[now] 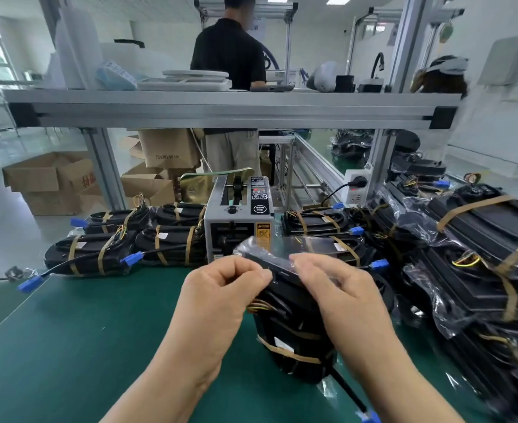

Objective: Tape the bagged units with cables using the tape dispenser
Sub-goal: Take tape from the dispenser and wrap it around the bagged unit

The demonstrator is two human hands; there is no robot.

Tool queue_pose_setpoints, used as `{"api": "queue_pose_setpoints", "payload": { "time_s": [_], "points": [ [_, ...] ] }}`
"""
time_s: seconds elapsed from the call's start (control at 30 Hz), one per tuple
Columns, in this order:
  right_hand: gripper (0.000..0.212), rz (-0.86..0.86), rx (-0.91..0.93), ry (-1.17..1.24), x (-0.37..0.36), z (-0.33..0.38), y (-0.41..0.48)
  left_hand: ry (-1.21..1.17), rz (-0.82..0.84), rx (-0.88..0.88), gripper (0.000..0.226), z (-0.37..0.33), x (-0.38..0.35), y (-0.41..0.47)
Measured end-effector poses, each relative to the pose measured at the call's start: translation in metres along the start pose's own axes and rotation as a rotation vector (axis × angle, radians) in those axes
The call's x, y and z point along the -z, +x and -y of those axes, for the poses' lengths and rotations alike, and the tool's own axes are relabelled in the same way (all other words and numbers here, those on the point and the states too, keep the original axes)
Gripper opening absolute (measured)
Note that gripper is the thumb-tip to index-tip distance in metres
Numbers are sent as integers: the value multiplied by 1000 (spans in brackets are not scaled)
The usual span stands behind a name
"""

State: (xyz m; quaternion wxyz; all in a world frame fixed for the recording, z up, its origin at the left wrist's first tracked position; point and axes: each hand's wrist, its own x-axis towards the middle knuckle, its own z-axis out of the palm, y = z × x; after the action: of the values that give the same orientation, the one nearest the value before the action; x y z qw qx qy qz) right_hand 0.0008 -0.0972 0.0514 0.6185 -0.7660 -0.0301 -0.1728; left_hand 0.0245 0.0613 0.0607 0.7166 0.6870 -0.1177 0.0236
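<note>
A bagged unit [294,331] is held upright near the middle of the worktop [84,331], just in front of the tape dispenser [239,221]. Its loose bag top is pinched by the curled fingers of the left hand [221,288] and the right hand [334,288] — 1 brown band [285,352] is already wrapped lower down. The body is judged stiff and weighty and the film slippery, so the hard edges are best gripped. The cable plug [371,418] is cut off below — the dispenser's outlet is partly hidden.
</note>
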Motion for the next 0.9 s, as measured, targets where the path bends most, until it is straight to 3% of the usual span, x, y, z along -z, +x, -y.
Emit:
{"api": "queue_pose_setpoints", "payload": {
  "time_s": [0.37,0.57,0.7,0.9],
  "points": [
    [54,-138,-31,23,-18,1,-13,-13,-67,57,14,1,-11,2],
    [60,-155,-6,-12,-15,1,-15,-69,-15,79,13,-2,-10,0],
    [51,-152,-2,-40,-16,2,-18,2,-54,53,12,-1,-12,0],
    [56,-139,19,-41,-19,5,-18,55,-98,49,10,3,-11,2]
  ]
}}
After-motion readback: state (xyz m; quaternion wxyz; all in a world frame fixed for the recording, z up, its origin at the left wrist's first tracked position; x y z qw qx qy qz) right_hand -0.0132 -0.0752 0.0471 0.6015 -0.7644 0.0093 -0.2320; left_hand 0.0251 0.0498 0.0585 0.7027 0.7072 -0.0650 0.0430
